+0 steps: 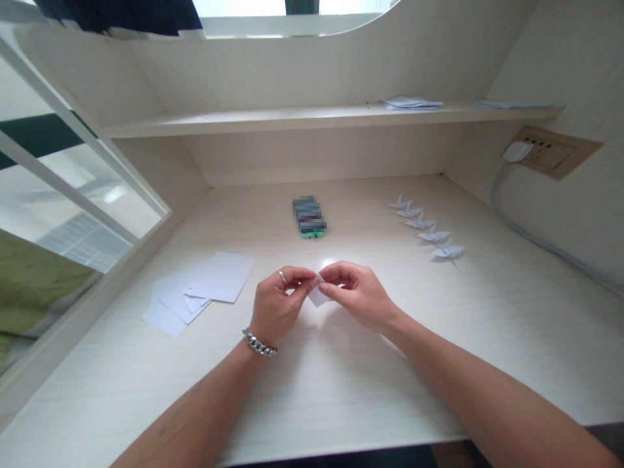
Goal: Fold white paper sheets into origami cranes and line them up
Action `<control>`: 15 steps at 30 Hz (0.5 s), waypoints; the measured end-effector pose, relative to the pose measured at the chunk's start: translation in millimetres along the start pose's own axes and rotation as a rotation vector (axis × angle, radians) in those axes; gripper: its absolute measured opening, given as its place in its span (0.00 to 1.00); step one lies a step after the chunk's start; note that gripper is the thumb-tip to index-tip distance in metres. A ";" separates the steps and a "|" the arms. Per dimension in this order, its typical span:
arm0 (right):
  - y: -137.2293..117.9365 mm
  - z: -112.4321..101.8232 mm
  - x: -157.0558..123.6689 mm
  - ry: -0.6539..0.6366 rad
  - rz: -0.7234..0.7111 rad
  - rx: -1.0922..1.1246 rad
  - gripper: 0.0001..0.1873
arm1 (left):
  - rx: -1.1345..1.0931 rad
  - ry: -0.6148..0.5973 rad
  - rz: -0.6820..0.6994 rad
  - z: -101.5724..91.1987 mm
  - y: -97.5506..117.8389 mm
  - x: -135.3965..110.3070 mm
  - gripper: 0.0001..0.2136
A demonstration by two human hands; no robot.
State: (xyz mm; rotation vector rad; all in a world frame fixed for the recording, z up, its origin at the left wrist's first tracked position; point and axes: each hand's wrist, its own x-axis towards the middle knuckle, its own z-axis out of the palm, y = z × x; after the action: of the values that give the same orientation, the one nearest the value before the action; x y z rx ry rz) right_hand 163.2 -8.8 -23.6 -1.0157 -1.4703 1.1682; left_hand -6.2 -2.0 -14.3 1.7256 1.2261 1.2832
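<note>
Work surface: a pale wood-grain desktop (341,403) fills the lower half of the frame. Loose white paper sheets (221,276) lie overlapping at centre-left.

Right hand (361,296), centre of frame: thumb and index finger pinched together on paper, the other fingers curled in. Left hand (277,305), just left of centre: a matching pinch, its fingertips close beside those of the right. Neither palm is spread.

Five small folded paper birds (420,223) stand in a slanting row at centre-right, well apart from both hands.

Item held: a small folded white paper piece (318,298), at frame centre between the two pinches, its lower part hanging free. Fold detail is too small to confirm. Assessment: very light, springy along creases, soft across single layers, little slip risk; liable to tear or crumple under a hard pull. Best held at its layered edges, by fingertips, with light pressure.
</note>
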 end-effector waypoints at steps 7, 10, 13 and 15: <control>-1.8 0.2 3.6 -0.044 0.200 0.290 0.15 | -0.038 -0.003 0.011 0.0 -1.0 -0.1 0.04; -6.7 -0.8 3.3 -0.056 0.254 0.335 0.15 | -0.053 -0.023 0.016 -0.2 -2.3 -0.5 0.03; -8.8 -1.9 2.7 -0.058 0.291 0.377 0.16 | -0.075 -0.048 0.025 -0.5 -2.3 -1.0 0.02; -8.6 -2.5 2.5 -0.066 0.303 0.397 0.16 | -0.083 -0.063 0.041 -1.0 -2.0 -1.2 0.01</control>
State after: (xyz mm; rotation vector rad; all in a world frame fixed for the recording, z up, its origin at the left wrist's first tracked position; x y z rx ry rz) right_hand 164.8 -7.6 -14.4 -0.9454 -1.0924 1.6472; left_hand -7.9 -2.4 -16.2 1.7263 1.0923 1.2760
